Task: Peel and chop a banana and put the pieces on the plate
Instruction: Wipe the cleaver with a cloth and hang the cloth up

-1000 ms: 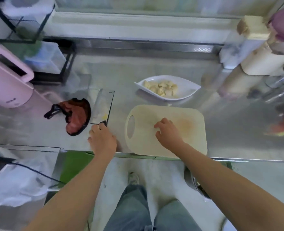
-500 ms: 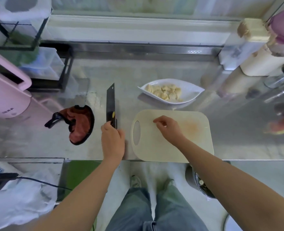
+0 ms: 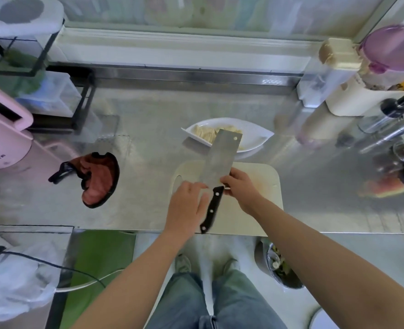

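Observation:
A white leaf-shaped plate (image 3: 255,138) at the counter's middle holds several pale banana pieces (image 3: 203,134). In front of it lies a cream cutting board (image 3: 265,186). A cleaver (image 3: 220,157) with a black handle hangs over the board, flat side up, its tip covering part of the plate. My left hand (image 3: 186,207) grips it where handle meets blade. My right hand (image 3: 241,188) pinches the blade's right edge near the heel.
A red and black cloth (image 3: 99,179) lies left of the board. A pink appliance (image 3: 1,138) and a black wire rack (image 3: 77,103) stand at the far left. Jars and bottles (image 3: 386,129) crowd the right. A bin (image 3: 281,269) sits below the counter's front edge.
My left hand lifted the cleaver from the counter left of the board and swung it over the board. My right hand rose from the board to the blade.

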Motion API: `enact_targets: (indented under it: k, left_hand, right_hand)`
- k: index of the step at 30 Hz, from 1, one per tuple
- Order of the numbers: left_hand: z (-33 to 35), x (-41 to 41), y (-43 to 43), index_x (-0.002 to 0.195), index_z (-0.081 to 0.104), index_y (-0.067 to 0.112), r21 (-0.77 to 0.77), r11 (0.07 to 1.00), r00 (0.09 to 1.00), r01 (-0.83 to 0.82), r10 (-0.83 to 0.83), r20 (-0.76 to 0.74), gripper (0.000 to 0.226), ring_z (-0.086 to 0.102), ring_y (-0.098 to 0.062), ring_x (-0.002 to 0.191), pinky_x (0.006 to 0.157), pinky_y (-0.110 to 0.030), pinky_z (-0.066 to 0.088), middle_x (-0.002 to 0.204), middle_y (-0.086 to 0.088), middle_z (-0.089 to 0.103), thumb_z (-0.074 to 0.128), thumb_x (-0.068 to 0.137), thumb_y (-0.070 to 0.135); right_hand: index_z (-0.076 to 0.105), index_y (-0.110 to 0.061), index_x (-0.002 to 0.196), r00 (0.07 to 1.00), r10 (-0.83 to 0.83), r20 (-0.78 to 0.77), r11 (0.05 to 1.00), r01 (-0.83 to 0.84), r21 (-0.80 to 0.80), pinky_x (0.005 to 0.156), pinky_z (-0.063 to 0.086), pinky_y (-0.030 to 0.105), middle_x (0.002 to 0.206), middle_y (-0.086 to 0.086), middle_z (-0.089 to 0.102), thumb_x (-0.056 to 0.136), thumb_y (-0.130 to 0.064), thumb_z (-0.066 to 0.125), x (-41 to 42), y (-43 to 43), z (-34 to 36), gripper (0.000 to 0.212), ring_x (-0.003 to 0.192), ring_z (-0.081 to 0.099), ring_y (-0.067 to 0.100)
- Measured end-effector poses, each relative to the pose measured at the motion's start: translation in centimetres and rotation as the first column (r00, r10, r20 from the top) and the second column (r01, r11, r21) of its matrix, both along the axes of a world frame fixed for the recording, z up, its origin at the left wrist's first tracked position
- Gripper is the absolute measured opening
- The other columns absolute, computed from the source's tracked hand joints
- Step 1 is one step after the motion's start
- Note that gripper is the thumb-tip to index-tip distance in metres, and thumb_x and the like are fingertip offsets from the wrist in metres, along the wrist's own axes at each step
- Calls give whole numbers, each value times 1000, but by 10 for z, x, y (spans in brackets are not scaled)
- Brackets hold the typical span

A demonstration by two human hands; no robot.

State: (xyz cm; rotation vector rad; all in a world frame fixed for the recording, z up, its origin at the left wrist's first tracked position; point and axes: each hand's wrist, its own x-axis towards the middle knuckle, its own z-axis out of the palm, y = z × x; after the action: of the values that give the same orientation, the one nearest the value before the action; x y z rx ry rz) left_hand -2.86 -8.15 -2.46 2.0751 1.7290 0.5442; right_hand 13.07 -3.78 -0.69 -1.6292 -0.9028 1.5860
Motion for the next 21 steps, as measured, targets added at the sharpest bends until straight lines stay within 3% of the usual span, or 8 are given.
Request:
enact_targets:
  k: [3,5,7,9,11,14,17,21]
  left_hand:
    - [-11,-26,16,102,65,16,0,940,924,-342,337,-180,24,43,-37,118,98,-49,34,121,-16,51,50,87,27]
    - [-17,-54,24,112,58,22,-87,833,818,-547,508,-271,24,8,-42,141,112,-58,10,150,-23,20,57,88,25]
    - [-18,-86,33,128,48,27,-167,717,730,-677,623,-282,40,-7,-42,143,113,-59,3,156,-22,-4,57,89,27]
    - [-13,-114,41,141,32,25,-232,628,669,-743,702,-242,58,-1,-41,143,113,-57,8,157,-21,-2,57,89,24]
    - [-10,-134,46,147,17,21,-276,586,643,-762,735,-216,73,18,-40,139,108,-55,21,153,-21,17,59,88,22]
    - [-12,-152,46,150,11,14,-292,599,667,-745,667,-334,80,35,-39,124,96,-48,33,140,-21,38,61,89,27]
    - [-16,-163,47,135,40,12,-218,650,668,-728,600,-440,49,39,-38,115,88,-43,34,127,-20,52,58,92,28]
    - [-14,-150,55,110,58,5,-85,759,743,-646,599,-299,26,41,-41,110,90,-48,36,117,-25,51,53,92,22]
  right_hand:
    - [56,-7,90,999,-11,32,996,13,-87,70,48,34,75,4,49,86,3,41,12,-3,-9,19,68,48,18]
    - [53,-9,85,1000,-2,30,993,5,-117,74,44,40,75,5,44,84,1,40,9,-2,-12,16,65,46,20]
    - [50,-10,79,1000,6,6,991,-5,-134,74,49,42,75,6,49,83,2,38,-2,2,-13,17,59,52,21]
    - [49,-9,79,1000,12,-14,988,-14,-151,66,51,38,75,9,54,84,3,37,-16,6,-11,18,61,55,25]
    - [49,-9,79,1000,15,-18,987,-18,-160,60,51,34,78,10,54,84,2,36,-29,11,-11,18,67,54,28]
    - [54,-8,86,999,18,-30,988,-22,-155,64,55,35,85,9,57,86,1,36,-42,15,-13,19,72,56,24]
    - [54,-10,82,1000,-12,-4,990,12,-138,68,54,38,80,7,54,86,0,37,-45,17,-15,19,71,53,23]
    - [43,-14,74,995,-47,92,993,56,-99,64,34,32,70,4,38,78,-5,42,-36,18,-13,10,68,37,21]
